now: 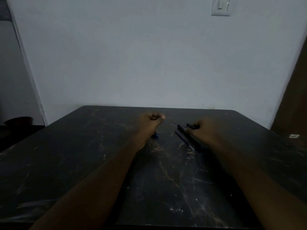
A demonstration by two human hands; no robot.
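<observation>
My left hand (152, 121) is curled into a fist above the dark table (99, 163), thumb against the fingers, and nothing shows inside it. A small blue piece (156, 135) lies just under its wrist; whether the two touch, I cannot tell. My right hand (203, 130) lies knuckles up, its fingers curled over a short black pen (191, 126) whose end sticks out to the left. A longer black pen (182, 130) runs diagonally under that hand. Beside it lies a thin blue pen (183, 140) on the table.
The scratched table stands against a pale wall (149, 63) with a light switch (221, 6) at the top right. A small white object (294, 136) sits near the table's right edge. A brown panel (295, 97) stands at the far right, and a dark bowl-like shape (20, 121) at the left.
</observation>
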